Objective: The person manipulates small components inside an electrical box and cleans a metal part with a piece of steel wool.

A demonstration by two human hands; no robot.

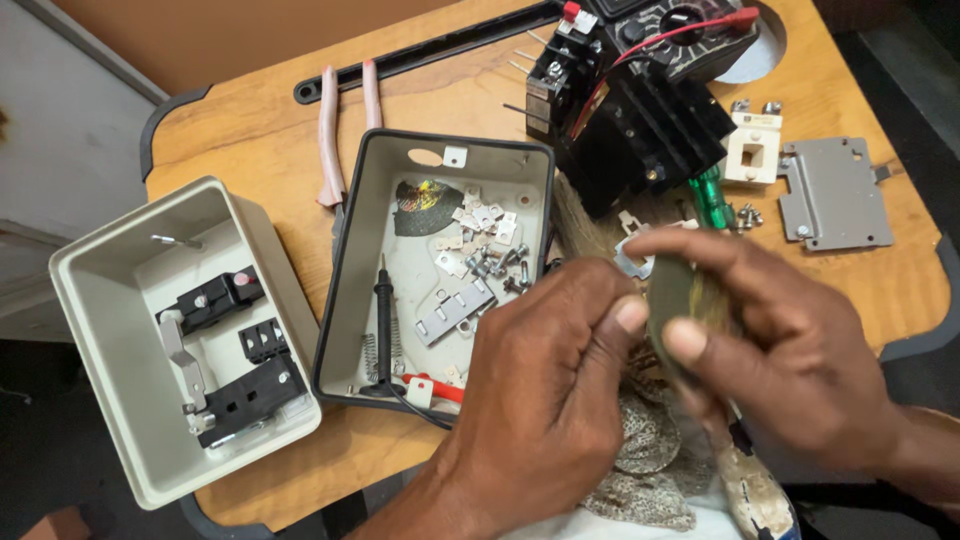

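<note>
We look down on a wooden worktop [260, 120] holding two open grey boxes: one [110, 300] at the left with two black blocks inside, and a lid [440, 160] in the middle with loose screws, small metal plates, a shiny round sticker and one black probe. Our left hand [545, 375] and right hand [790, 350] meet just right of the lid, each pinching a small dark olive part [670, 295] between thumb and fingers. Behind the part lie a black device [640, 110], one green screwdriver [712, 190] and a grey plate [835, 190].
</note>
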